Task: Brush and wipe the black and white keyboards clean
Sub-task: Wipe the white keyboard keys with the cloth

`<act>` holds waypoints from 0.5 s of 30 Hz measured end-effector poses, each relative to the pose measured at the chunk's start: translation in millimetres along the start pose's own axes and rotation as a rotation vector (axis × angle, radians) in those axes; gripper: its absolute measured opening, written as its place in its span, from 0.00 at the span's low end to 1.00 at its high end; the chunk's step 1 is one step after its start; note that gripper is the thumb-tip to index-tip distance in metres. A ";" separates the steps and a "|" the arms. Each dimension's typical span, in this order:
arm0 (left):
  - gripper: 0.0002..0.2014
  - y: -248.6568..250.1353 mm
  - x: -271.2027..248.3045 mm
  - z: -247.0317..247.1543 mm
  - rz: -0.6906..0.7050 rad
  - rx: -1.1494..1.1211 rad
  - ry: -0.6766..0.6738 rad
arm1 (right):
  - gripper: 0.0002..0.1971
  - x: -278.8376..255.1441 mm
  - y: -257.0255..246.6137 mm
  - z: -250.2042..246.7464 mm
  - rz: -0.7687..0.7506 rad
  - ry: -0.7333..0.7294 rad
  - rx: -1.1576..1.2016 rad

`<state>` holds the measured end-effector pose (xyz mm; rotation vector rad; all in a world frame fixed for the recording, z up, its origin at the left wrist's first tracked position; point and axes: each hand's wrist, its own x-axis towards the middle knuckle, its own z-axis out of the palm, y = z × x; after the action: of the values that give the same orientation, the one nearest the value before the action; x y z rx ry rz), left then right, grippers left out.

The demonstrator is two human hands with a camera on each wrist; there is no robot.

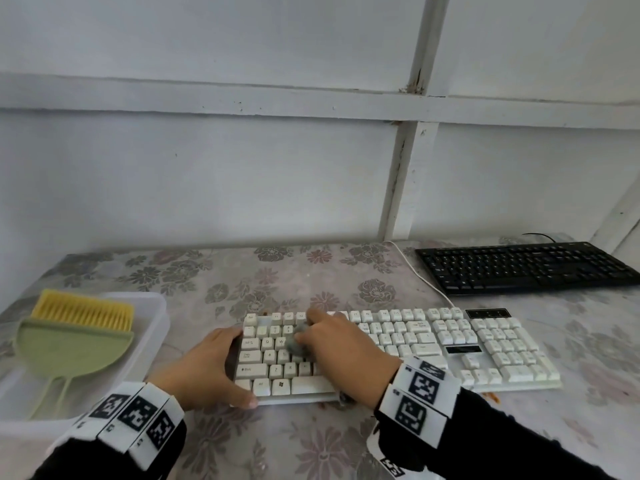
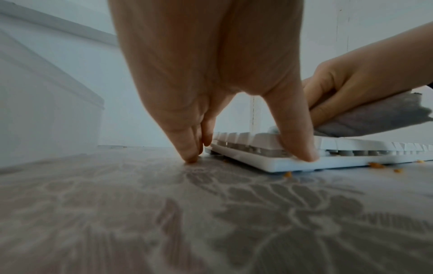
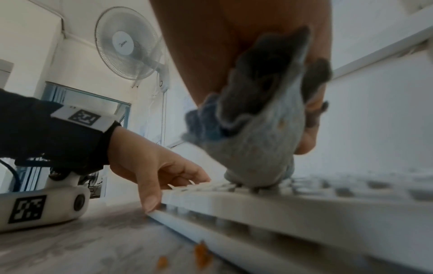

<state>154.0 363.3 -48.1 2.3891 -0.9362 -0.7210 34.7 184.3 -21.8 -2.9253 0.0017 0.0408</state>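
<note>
The white keyboard (image 1: 450, 344) lies across the middle of the flowered table. My right hand (image 1: 343, 348) grips a bunched grey cloth (image 1: 298, 336) and presses it onto the keys at the keyboard's left half. In the right wrist view the cloth (image 3: 257, 144) touches the keycaps of the keyboard (image 3: 281, 204). My left hand (image 1: 214, 368) braces the keyboard's left end. Its thumb (image 2: 302, 148) rests on the front edge, and its straight fingers (image 2: 189, 148) touch the table beside it. The black keyboard (image 1: 526, 268) sits at the back right, untouched.
A green dustpan (image 1: 72, 344) with a yellow-bristled brush (image 1: 83, 310) lies in a clear plastic tub (image 1: 152, 306) at the left. A white cable (image 1: 426, 278) runs back from the white keyboard. Orange crumbs (image 3: 201, 254) lie along its front edge. The wall stands close behind.
</note>
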 end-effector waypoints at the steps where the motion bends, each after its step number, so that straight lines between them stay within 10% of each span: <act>1: 0.55 0.1 0.1 0.5 -0.002 0.003 0.001 | 0.13 -3.0 4.0 -1.1 0.010 0.004 0.001; 15: 0.48 0.3 1.4 1.1 0.007 0.000 0.013 | 0.11 30.0 -56.6 0.7 -0.059 -0.012 0.022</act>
<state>154.1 361.8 -49.2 2.3862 -0.9395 -0.7024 64.9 239.8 -11.1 -2.9013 -0.0856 0.0486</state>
